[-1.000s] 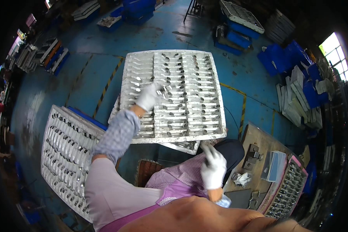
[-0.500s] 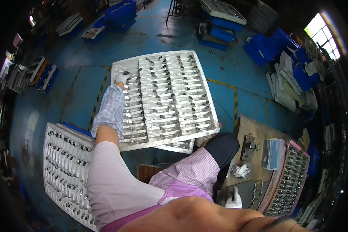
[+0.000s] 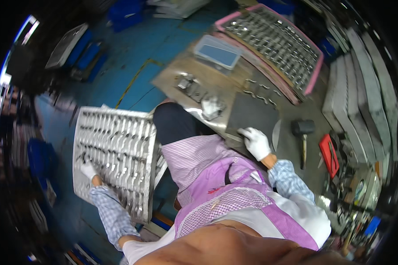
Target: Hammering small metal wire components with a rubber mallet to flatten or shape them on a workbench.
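My left hand [image 3: 88, 168], in a white glove, reaches into the far left part of a white tray [image 3: 151, 176] at my left. Its fingers are closed at the dark end of one metal part [image 3: 85, 156], partly blurred. Rows of shiny curved metal parts with dark ends fill this tray. My right hand [image 3: 257, 144], also gloved, rests on the workbench at the edge of a dark grey mat [image 3: 248, 115], fingers stretched out and nothing visible in them. Several bent metal pieces [image 3: 255, 96] lie just beyond the mat.
On the bench are a metal block fixture [image 3: 191, 86], a crumpled white cloth [image 3: 211, 108], a clear plastic box [image 3: 217, 54], a pink-rimmed tray [image 3: 313, 79] of metal parts, a black-headed mallet [image 3: 302, 128] and a red tool [image 3: 328, 154]. Pale stacked trays [image 3: 362, 97] stand at the right.
The view has swung right, bringing the bench and my right hand into fuller sight. The left hand stays at the white tray's far left part.
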`<action>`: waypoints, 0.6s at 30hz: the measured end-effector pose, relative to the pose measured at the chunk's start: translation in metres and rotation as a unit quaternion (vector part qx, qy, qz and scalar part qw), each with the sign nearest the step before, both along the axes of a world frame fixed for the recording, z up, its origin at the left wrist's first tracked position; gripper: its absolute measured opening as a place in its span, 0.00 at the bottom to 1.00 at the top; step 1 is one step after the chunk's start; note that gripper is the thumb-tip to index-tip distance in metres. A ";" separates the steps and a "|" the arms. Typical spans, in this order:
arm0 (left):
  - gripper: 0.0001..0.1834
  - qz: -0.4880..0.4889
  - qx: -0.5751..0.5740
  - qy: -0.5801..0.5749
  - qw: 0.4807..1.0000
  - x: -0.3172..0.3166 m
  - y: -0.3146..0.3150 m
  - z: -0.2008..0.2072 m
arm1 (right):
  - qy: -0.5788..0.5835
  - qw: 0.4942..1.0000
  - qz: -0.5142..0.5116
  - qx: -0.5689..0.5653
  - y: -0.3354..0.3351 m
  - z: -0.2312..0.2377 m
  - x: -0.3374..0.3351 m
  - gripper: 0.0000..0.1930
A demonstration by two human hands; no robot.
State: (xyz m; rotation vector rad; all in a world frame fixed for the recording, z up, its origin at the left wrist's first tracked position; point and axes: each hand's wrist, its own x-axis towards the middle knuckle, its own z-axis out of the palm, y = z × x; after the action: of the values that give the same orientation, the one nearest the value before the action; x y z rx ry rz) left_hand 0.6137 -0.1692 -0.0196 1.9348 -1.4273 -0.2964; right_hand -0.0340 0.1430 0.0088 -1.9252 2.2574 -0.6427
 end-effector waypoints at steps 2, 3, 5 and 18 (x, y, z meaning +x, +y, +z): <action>0.14 -0.195 -0.062 0.105 0.973 -0.134 0.000 0.030 | -0.001 0.999 -0.013 -0.032 0.000 -0.009 0.004 0.15; 0.12 -0.299 -0.091 0.152 0.938 -0.204 0.007 0.042 | 0.002 0.999 -0.019 -0.045 -0.002 -0.012 0.006 0.15; 0.13 -0.461 -0.137 0.062 0.875 -0.339 0.028 0.059 | 0.000 0.998 -0.031 -0.057 -0.003 -0.010 0.008 0.15; 0.18 -0.642 -0.209 -0.463 0.574 -0.700 0.043 -0.010 | 0.134 0.859 -0.476 0.131 0.162 -0.005 -0.151 0.33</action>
State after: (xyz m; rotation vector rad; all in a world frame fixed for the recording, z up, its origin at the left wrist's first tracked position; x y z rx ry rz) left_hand -0.0866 -0.1260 -0.0295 0.1697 -3.0328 0.5253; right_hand -0.1853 0.3050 0.0042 -0.7002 3.2087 -0.0803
